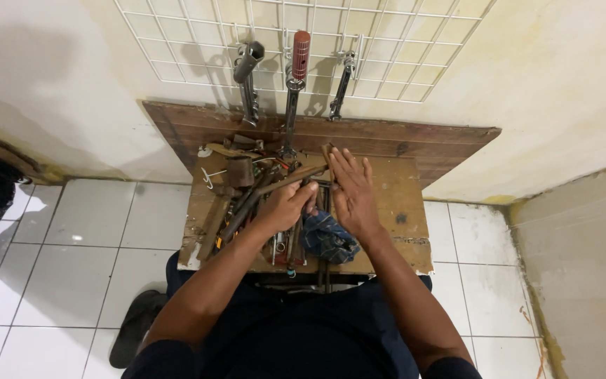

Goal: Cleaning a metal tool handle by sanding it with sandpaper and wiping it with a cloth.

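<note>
A pile of rusty metal tools (247, 193) lies on a small worn wooden bench (401, 210). My left hand (287, 205) is closed around a long tool within the pile, at its middle. My right hand (351, 189) lies flat, fingers stretched and together, over the right edge of the pile, touching the tools beneath. A crumpled blue cloth (327, 238) sits on the bench just below both hands. A wooden-handled hammer (292, 179) slants across the pile above my left hand.
A white wire grid (177, 49) on the wall holds a grey socket wrench (247, 77), a red-handled tool (297, 70) and a small spanner (341, 84). White floor tiles (85, 231) surround the bench. A black shoe (135, 326) sits at lower left, a dark fabric at far left.
</note>
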